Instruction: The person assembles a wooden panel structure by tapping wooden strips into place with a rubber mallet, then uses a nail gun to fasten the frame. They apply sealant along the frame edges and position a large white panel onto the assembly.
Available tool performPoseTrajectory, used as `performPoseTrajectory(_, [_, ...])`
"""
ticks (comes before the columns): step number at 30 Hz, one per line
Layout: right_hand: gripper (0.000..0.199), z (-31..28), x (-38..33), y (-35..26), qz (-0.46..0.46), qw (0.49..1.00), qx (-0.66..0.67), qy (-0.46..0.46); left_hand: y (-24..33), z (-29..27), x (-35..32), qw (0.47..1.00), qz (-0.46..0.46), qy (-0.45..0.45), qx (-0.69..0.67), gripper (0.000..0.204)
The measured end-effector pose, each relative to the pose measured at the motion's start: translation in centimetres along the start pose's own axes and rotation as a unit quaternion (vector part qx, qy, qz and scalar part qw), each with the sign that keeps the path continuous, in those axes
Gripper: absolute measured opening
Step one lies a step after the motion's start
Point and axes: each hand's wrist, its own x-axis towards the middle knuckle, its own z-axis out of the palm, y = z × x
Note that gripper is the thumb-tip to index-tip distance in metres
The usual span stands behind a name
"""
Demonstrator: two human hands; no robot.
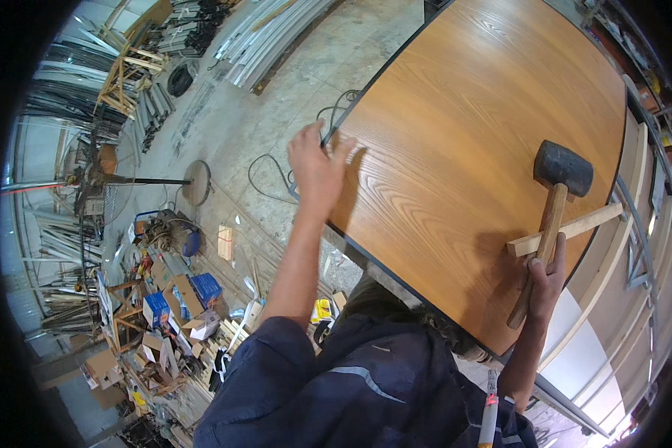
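A worker leans over a wood-grain panel [463, 127], its dark-edged surface running away from the body toward the upper right. The right hand [546, 278] has its grip closed around the wooden handle of a black-headed rubber mallet [558, 196]; the mallet's long axis rises almost straight up the panel, tilted slightly right, head pointing away from the person, well above the fist, with the handle's butt sticking out below it. A pale wooden strip [567, 229] lies crosswise under the handle, touching the fingers and slanting up to the right over the panel's edge. The left hand [315, 166] rests at the panel's near left edge, fingers spread and curled over the rim, clamped on nothing else that I can make out. On the concrete floor [276, 97] below left sit blue boxes [205, 287] and brown cartons [101, 366] among timber offcuts.
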Motion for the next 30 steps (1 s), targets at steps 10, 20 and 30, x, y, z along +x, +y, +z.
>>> performPoseTrajectory(10, [0.080, 4.0, 0.4, -0.4, -0.005, 0.999, -0.041, 0.023, -5.1, 1.7, 6.4, 0.968, -0.109, -0.213, -0.069, 0.048])
performPoseTrajectory(20, [0.079, 8.7, 0.9, -1.2, 0.002, 0.998, -0.060, -0.002, -4.6, 2.4, 5.6, 0.977, -0.044, -0.202, -0.060, 0.048])
performPoseTrajectory(30, [0.059, 5.0, -2.8, -2.3, 0.006, 0.997, -0.079, -0.015, -6.2, 3.4, 4.9, 0.986, 0.041, -0.155, -0.050, 0.045])
